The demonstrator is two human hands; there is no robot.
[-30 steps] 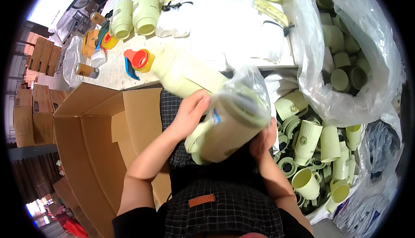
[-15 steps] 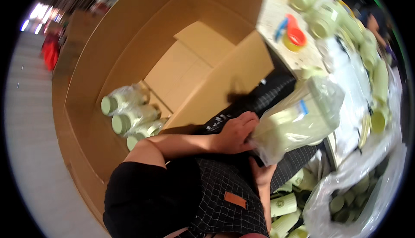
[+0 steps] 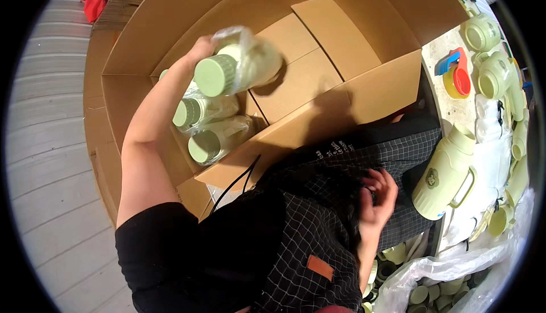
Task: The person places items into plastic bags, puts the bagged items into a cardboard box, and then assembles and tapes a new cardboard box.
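My left hand [image 3: 202, 49] is closed on the gathered clear plastic of a bagged pale green thermos flask [image 3: 250, 65]. It holds the flask over a large cardboard box [image 3: 239, 17], the darker green cap facing me. Just below, several bagged flasks [image 3: 219, 137] lie side by side at the box's left end, caps toward me. My right hand [image 3: 379, 199] is in front of my checked apron, its fingers loosely curled and apart, with nothing seen in them. An unbagged pale green flask with a handle [image 3: 441, 179] stands near it at the table edge.
On the table [image 3: 432, 57] to the right are a yellow-and-red tape roll with a blue part [image 3: 456, 83] and several green flasks [image 3: 493, 74]. A clear plastic sack [image 3: 409, 276] of green cups or caps sits at lower right. The box's near flap [image 3: 364, 102] rises before me.
My left hand has carried the bagged flask from my lap leftward over the box. My right hand has come away from the bag. The view has shifted, and the handled flask shows plainly.
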